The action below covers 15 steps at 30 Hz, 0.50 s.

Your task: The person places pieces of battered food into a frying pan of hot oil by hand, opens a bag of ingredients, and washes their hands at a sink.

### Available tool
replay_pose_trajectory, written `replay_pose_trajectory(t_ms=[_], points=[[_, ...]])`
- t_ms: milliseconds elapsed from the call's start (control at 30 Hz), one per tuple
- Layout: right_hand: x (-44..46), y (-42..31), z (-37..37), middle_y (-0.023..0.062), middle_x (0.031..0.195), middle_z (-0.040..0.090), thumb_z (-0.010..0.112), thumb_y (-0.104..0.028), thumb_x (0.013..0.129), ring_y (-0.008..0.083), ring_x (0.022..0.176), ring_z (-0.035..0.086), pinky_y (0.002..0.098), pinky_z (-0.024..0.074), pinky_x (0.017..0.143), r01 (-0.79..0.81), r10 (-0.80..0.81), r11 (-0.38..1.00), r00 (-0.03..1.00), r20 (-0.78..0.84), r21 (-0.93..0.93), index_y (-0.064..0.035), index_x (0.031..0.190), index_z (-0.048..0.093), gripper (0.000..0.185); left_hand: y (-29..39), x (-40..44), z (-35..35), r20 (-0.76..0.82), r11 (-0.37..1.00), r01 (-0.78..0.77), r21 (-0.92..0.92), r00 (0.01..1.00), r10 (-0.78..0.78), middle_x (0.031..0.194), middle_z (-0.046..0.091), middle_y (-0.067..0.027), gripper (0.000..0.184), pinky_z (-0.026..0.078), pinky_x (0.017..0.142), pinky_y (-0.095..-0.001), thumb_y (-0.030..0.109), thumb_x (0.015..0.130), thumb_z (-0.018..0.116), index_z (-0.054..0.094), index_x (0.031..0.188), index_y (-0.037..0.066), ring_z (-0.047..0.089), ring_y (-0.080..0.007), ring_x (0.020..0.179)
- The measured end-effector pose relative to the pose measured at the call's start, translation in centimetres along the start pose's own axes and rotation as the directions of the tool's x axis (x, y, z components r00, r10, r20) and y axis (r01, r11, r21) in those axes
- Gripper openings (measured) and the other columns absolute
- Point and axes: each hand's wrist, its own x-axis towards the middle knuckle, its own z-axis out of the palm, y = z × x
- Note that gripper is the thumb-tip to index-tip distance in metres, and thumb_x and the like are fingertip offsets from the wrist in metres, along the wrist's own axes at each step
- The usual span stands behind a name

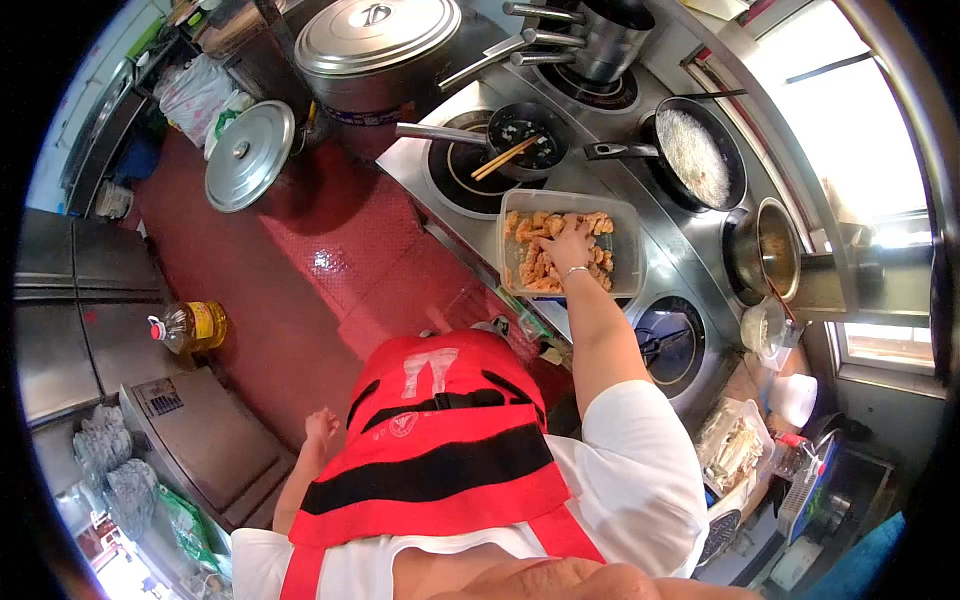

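Note:
My right hand (pixel 568 246) is down in a clear plastic container (pixel 628 245), fingers bent around some orange-brown fried battered pieces (pixel 535 265). More of these pieces lie around the hand. The container sits on the near edge of the steel stove. Beside my red apron, my left hand (pixel 321 425) hangs low with its fingers curled and nothing visible in it. Just beyond the container is a small dark pan (pixel 540 155) with wooden chopsticks (pixel 507 158) resting in it.
A frying pan (pixel 692 160) holds foamy, bubbling oil. A metal bowl (pixel 768 250) stands at the right, and stacked saucepans (pixel 610 45) at the back. A large lidded pot (pixel 380 45) is behind left. An oil bottle (pixel 190 326) stands on the red floor (pixel 290 270).

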Motion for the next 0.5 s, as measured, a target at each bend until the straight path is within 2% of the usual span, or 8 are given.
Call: replay_pose_trajectory(t_ms=[67,100,167,300,367,433,500], points=[[0.4,0.3,0.7,0.0164,0.14,0.022,0.075,-0.045,0.066,0.041,0.126,0.029,0.0577,0.0383,0.092,0.097,-0.1,0.993,0.994,-0.038,-0.064,-0.0188,0.137,0.029,0.088,-2.3,1.7,-0.7,0.021,0.984,-0.031,-0.173,0.999,0.035,0.07,0.058,-0.0025,0.021,0.039,0.042,-0.0229,0.028,0.088,0.056,0.055,0.081,0.009,0.057,-0.014,0.054],[0.4,0.4,0.6,0.015,0.136,0.03,0.073,-0.043,0.069,0.0396,0.123,0.033,0.0567,0.0405,0.09,0.144,-0.149,0.985,0.987,-0.054,-0.099,-0.0177,0.133,0.035,0.079,-2.2,1.3,-0.4,0.02,0.984,-0.03,-0.175,0.999,0.034,0.07,0.058,-0.0025,0.021,0.039,0.042,-0.0229,0.028,0.088,0.056,0.055,0.081,0.009,0.057,-0.014,0.054],[0.2,0.7,0.3,0.0145,0.135,0.031,0.073,-0.043,0.07,0.0393,0.123,0.033,0.0557,0.0413,0.09,0.186,-0.191,0.977,0.981,-0.043,-0.106,-0.018,0.133,0.036,0.077,-2.4,0.2,1.0,0.033,0.985,-0.159,-0.062,0.986,0.161,0.07,0.058,-0.0025,0.019,0.039,0.042,-0.0237,0.027,0.088,0.055,0.055,0.083,0.008,0.057,-0.0138,0.056],[-0.7,-0.3,-0.5,0.0144,0.134,0.034,0.07,-0.043,0.073,0.0398,0.124,0.032,0.0535,0.0433,0.089,0.243,-0.26,0.955,0.962,-0.082,-0.171,-0.0198,0.135,0.035,0.075,0.2,-1.1,6.0,-0.082,0.995,-0.069,-0.078,0.995,0.063,0.071,0.058,-0.0025,0.017,0.038,0.041,-0.0237,0.024,0.089,0.053,0.056,0.086,0.008,0.057,-0.0129,0.057],[-0.5,-0.5,0.3,0.0141,0.134,0.034,0.067,-0.045,0.075,0.0403,0.125,0.031,0.0531,0.0441,0.088,0.237,-0.252,0.953,0.966,-0.057,-0.189,-0.0207,0.137,0.033,0.074,0.7,-0.9,7.5,0.154,0.971,-0.216,-0.098,0.961,0.229,0.075,0.06,-0.0039,0.016,0.04,0.043,-0.0235,0.022,0.09,0.051,0.056,0.088,0.006,0.057,-0.012,0.059],[-0.6,-0.5,0.3,0.0163,0.125,0.037,0.07,-0.036,0.073,0.0403,0.116,0.038,0.0542,0.0426,0.085,0.305,-0.32,0.939,0.944,-0.079,-0.157,-0.0192,0.13,0.038,0.067,2.2,-2.6,11.0,0.097,0.964,-0.223,-0.144,0.966,0.238,0.077,0.061,-0.0049,0.017,0.041,0.045,-0.0237,0.022,0.09,0.052,0.057,0.09,0.005,0.057,-0.0122,0.06],[-0.1,-0.2,0.2,0.0166,0.122,0.037,0.069,-0.032,0.075,0.0406,0.116,0.039,0.0526,0.0432,0.085,0.343,-0.356,0.929,0.93,-0.086,-0.135,-0.0181,0.13,0.039,0.064,3.6,-3.5,12.8,0.042,0.951,-0.25,-0.183,0.964,0.261,0.079,0.062,-0.006,0.018,0.043,0.048,-0.0239,0.022,0.09,0.052,0.057,0.091,0.004,0.058,-0.0124,0.06]])
